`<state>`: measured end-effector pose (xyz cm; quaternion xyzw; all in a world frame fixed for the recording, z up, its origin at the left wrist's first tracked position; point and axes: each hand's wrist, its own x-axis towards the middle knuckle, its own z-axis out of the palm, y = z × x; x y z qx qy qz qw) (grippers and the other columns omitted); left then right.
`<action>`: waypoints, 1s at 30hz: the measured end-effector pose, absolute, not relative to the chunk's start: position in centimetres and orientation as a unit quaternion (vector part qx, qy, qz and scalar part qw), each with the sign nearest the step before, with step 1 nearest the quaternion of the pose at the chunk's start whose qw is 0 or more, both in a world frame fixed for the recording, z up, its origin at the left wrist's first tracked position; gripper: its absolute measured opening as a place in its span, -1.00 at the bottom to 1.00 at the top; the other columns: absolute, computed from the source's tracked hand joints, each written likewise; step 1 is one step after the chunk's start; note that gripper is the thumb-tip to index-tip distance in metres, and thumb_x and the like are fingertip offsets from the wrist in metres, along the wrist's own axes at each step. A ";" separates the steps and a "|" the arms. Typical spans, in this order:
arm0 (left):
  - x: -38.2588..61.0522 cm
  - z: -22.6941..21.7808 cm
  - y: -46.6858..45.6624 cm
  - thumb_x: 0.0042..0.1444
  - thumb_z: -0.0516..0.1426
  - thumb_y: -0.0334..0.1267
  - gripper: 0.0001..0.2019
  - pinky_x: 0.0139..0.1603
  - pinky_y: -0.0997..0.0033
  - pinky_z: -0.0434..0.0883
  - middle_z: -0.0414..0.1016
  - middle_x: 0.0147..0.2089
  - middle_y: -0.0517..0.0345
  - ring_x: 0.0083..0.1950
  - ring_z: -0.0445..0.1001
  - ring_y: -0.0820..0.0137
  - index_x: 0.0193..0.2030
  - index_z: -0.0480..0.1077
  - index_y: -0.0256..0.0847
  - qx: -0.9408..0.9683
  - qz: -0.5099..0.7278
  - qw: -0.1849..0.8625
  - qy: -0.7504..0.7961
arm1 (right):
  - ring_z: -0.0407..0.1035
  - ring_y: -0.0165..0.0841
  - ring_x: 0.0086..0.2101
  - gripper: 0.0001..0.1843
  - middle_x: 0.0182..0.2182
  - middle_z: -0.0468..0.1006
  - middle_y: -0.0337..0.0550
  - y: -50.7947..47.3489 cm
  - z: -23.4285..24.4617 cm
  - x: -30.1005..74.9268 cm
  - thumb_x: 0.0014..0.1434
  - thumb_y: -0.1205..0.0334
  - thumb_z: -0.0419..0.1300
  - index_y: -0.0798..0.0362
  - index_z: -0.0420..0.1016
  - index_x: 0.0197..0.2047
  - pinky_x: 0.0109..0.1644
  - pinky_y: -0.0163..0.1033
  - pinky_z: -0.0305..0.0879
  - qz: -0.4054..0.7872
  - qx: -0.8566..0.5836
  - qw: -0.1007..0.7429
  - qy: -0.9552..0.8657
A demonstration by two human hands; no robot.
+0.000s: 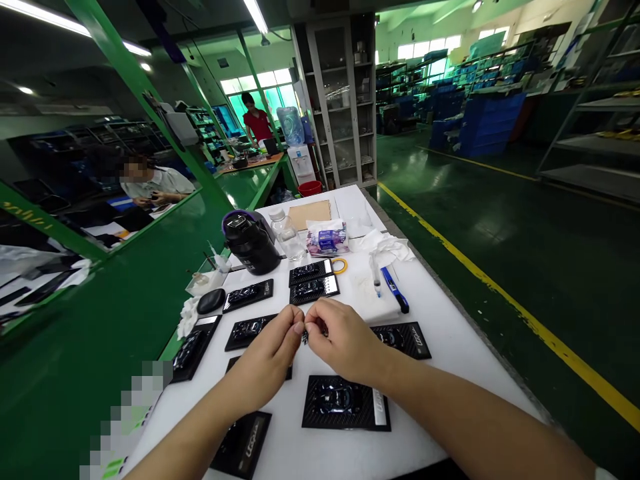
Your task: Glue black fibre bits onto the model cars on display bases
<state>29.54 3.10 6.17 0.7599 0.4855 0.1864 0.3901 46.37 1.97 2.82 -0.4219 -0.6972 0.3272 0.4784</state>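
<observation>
As both forearms reach in over the white table, the nearest plate sits at lower left, black, with slanted silver lettering. Just right of it lies another black plate, textured in a fine weave, carrying a glossy, blue-black model car with bright highlights along its body and a pale lettered strip at one end. And now the hands: left and right, fingertips pinched narrow and meeting right above the middle of the table! Whatever is between them is too small to tell, though dark specks show just below. More plated cars flank them, one partly behind the right wrist. Beyond, two plates lie close together near a yellow ring, with a syringe and a blue-handled tool to the right. Farther back come a black jug, a clear bottle and a tissue pack; away behind, a person in red stands at a bench.
</observation>
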 end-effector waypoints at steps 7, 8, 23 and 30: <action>29.9 5.0 2.8 0.32 -0.09 0.16 -0.61 -0.55 0.49 0.16 0.11 -0.52 0.34 -0.52 0.10 0.49 -0.29 0.14 -0.13 0.675 0.220 0.482 0.514 | 0.17 -0.50 -0.42 -0.88 -0.46 0.36 -0.29 2.1 2.8 47.0 0.19 0.28 0.10 0.09 0.31 -0.39 -0.33 -0.36 0.10 0.475 -0.416 0.447 -0.634; 29.9 5.0 2.8 0.31 -0.07 0.15 -0.61 -0.55 0.49 0.16 0.12 -0.52 0.34 -0.52 0.12 0.49 -0.28 0.16 -0.14 0.677 0.228 0.475 0.514 | 0.17 -0.50 -0.43 -0.86 -0.46 0.36 -0.29 2.2 2.7 47.1 0.20 0.25 0.10 0.10 0.32 -0.38 -0.34 -0.37 0.11 0.496 -0.414 0.442 -0.622; 26.0 4.5 1.7 0.09 0.17 -0.54 -0.74 -0.16 0.45 0.50 0.53 -0.23 0.10 -0.20 0.51 0.43 -0.11 0.35 -0.20 0.874 0.389 -0.034 0.288 | 0.24 -0.51 -0.46 -0.83 -0.49 0.36 -0.27 1.7 2.5 45.0 0.17 0.17 0.15 0.12 0.34 -0.35 -0.31 -0.35 0.22 0.669 -0.351 0.381 -0.533; 23.8 5.5 -1.4 0.15 0.12 -0.54 -0.74 -0.21 0.43 0.51 0.57 -0.25 0.17 -0.22 0.55 0.41 -0.13 0.41 -0.09 0.838 0.434 0.010 0.329 | 0.27 -0.51 -0.42 -0.78 -0.43 0.40 -0.24 0.0 5.0 44.0 0.21 0.12 0.17 0.13 0.41 -0.27 -0.28 -0.35 0.25 0.693 -0.326 0.326 -0.554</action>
